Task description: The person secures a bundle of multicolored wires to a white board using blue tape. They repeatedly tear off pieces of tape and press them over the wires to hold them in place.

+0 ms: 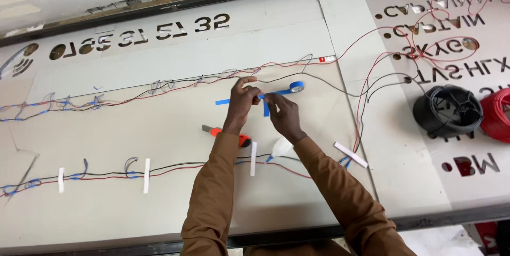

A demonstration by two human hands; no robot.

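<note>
both hands pinch a blue tape strip (267, 98) mid-panel: my left hand (241, 99) and right hand (281, 112) grip it, its roll (296, 87) lying just right, near the red wire (175, 83).

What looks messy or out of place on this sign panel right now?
Little stands out. The red wire loops loosely over the cut-out letters at top right, untaped. One white strip lies askew beside the lower wire run, while the others stand upright. The left hand and right hand hold blue tape.
</note>
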